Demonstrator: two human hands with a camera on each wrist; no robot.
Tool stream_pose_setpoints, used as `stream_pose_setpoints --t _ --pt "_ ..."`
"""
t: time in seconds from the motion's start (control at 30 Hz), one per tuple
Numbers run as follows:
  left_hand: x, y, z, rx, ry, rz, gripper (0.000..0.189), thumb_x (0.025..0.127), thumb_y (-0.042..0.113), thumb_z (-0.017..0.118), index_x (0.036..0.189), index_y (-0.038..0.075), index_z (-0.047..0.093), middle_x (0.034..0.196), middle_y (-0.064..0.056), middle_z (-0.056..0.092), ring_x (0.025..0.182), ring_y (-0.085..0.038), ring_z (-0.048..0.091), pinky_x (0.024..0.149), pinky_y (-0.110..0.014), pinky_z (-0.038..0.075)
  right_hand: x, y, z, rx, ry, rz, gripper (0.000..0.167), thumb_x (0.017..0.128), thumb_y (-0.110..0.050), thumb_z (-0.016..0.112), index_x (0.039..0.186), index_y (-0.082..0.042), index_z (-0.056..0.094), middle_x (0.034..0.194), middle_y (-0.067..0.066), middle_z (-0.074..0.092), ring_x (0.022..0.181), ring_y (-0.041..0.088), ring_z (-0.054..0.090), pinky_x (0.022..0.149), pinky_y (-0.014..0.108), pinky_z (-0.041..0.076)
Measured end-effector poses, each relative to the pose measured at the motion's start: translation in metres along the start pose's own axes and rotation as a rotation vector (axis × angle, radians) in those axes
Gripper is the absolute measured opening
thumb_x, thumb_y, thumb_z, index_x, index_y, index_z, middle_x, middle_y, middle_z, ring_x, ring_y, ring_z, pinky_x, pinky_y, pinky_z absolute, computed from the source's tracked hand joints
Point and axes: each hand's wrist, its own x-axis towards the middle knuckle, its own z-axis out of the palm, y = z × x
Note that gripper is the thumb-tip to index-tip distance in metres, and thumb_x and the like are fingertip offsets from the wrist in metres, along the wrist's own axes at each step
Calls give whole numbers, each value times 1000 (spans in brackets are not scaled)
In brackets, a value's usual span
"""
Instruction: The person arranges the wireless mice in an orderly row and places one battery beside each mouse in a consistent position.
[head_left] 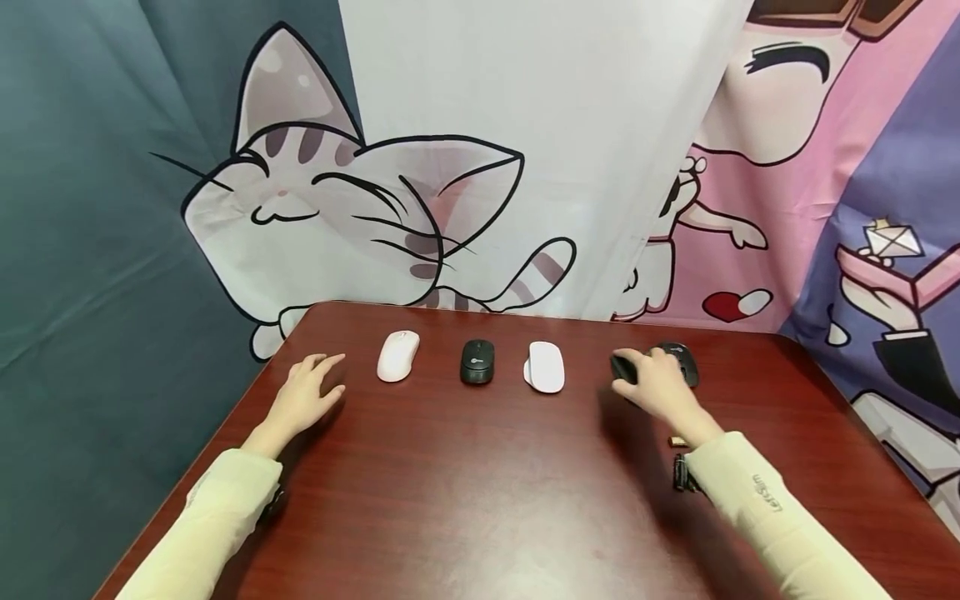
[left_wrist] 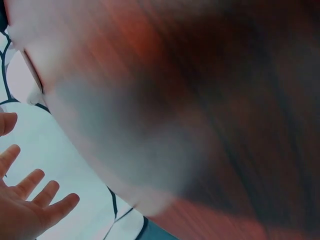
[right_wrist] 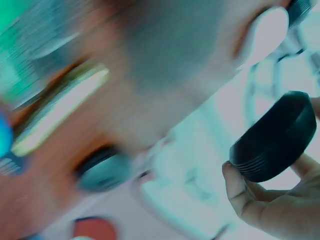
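Observation:
My right hand (head_left: 660,383) grips a black computer mouse (head_left: 624,368) above the right side of the table. The right wrist view shows this mouse (right_wrist: 275,137) between thumb and fingers, its ribbed side visible and a gap between it and the tabletop. Behind that hand another black mouse (head_left: 681,363) lies partly hidden. Over the table's left side, my left hand (head_left: 300,396) hovers with spread fingers and holds nothing. Nearest to it is a white mouse (head_left: 398,356).
A black mouse (head_left: 477,362) and a second white mouse (head_left: 545,367) lie along the far edge of the brown table (head_left: 465,467). By the right sleeve lie a small gold-coloured piece (head_left: 678,442) and a dark object (head_left: 681,472). A cartoon-print curtain (head_left: 480,225) hangs behind.

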Motion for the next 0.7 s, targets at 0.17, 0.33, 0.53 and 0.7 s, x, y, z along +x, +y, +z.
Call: stream_pose_setpoints --t 0.17,0.33,0.53,0.7 --pt "-8 -5 -6 5 5 -6 50 89 17 60 135 4 47 132 -31 40 119 -52 37 82 -63 43 6 -58 17 58 40 -67 49 72 -23 66 118 -8 61 94 27 54 85 41 50 66 49 44" --pt "-12 -7 -12 5 17 -12 50 89 17 60 136 3 46 133 -32 39 119 -52 36 82 -63 42 13 -113 33 96 -4 -160 48 72 -24 65 118 -12 62 93 23 55 81 36 51 63 45 45" --pt "-17 -8 -12 2 14 -19 51 89 17 60 136 3 47 133 -32 40 119 -51 36 86 -62 41 20 -164 55 134 -63 -241 49 73 -24 63 121 -13 61 96 22 56 81 33 49 68 41 44" --pt "-18 -8 -15 9 24 -17 51 88 16 61 135 3 47 133 -32 40 119 -51 36 85 -62 41 27 -200 71 129 -87 -278 46 74 -25 63 119 -14 62 101 23 56 87 35 50 72 43 47"
